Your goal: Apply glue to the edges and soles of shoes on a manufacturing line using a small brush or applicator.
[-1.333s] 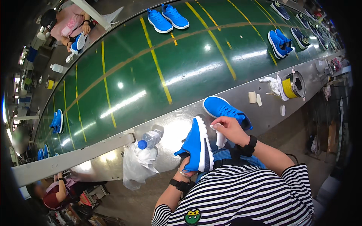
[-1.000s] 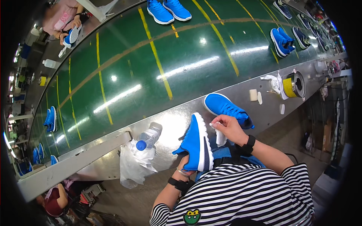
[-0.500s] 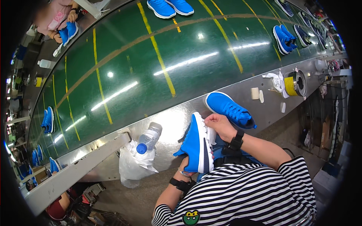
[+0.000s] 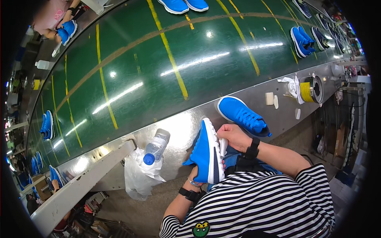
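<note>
A blue sneaker (image 4: 203, 154) with a white sole stands on edge in front of my body, its sole turned to the right. My left hand (image 4: 194, 176) is closed round its heel end, most of the fingers hidden behind the shoe. My right hand (image 4: 235, 137) is beside the sole near the toe, fingers pinched on a white cloth (image 4: 223, 146) that hangs down along the sole. A second blue sneaker (image 4: 243, 113) lies on the metal ledge just beyond my right hand, laces up.
A bottle with a blue cap (image 4: 156, 147) and a white plastic bag (image 4: 139, 174) are left of the shoe, near a metal bar (image 4: 87, 178). A yellow-banded tin (image 4: 310, 89) and white pads (image 4: 270, 98) lie right. Sneakers (image 4: 302, 41) sit on the green belt (image 4: 139, 79); another person (image 4: 51, 20) holds a blue shoe.
My right hand has drawn slightly right and down from the sole's toe end, the white cloth still in its fingers. The held shoe stays nearly in place.
</note>
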Motion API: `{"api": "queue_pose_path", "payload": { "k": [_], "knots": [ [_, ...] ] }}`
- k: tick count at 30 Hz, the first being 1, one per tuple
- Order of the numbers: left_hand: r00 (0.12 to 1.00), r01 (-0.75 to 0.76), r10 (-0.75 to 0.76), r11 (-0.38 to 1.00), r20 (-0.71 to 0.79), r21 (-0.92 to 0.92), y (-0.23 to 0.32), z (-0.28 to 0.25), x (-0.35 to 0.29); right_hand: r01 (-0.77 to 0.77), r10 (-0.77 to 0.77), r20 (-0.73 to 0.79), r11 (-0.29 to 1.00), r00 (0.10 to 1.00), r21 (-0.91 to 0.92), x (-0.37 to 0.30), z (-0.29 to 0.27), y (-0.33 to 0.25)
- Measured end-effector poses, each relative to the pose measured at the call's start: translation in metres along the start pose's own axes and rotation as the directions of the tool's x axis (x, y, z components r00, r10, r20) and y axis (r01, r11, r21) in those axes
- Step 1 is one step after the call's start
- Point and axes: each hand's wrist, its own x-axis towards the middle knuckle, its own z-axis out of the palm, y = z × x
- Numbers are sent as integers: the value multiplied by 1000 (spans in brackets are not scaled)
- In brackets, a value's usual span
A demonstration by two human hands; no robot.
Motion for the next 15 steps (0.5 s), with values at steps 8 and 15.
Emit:
{"api": "queue_pose_path", "payload": {
  "k": [8,15],
  "knots": [
    [999,21,-20,999,36,-29,2,-3,4,-41,40,28,999,999,22,3,8,-8],
    [1000,27,-28,999,-10,-46,0,-4,5,157,-183,-57,937,981,-313,8,16,-1]
  ]
}}
